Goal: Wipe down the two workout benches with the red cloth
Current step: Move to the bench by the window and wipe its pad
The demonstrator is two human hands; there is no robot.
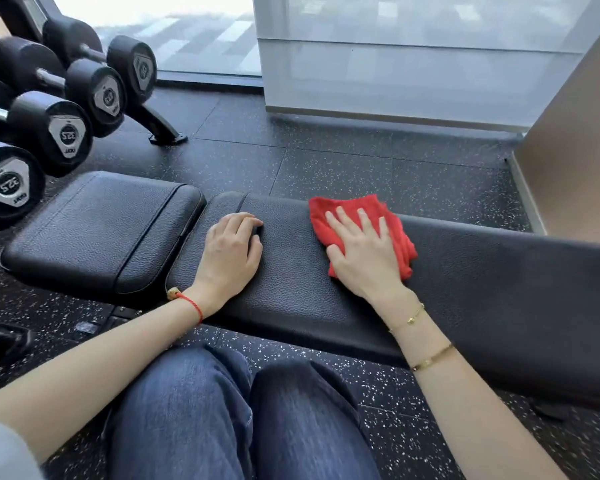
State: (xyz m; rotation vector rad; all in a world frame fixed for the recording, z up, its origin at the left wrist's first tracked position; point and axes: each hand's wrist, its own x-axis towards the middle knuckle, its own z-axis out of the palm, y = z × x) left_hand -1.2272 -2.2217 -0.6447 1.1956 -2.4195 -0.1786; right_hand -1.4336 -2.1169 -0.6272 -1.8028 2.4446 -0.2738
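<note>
Red cloth (392, 221) crumpled at frame centre right, right hand (364, 256) pressing it flat-fingered onto black textured bench (291, 282), left hand (231, 249) loosely curled on pad, holding nothing.

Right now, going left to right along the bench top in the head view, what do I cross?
Seat pad → left hand, resting on the long pad → red cloth under the flat right hand → bare long pad.

dumbbell end caps (66, 135) read "32.5", digits upside down.
</note>
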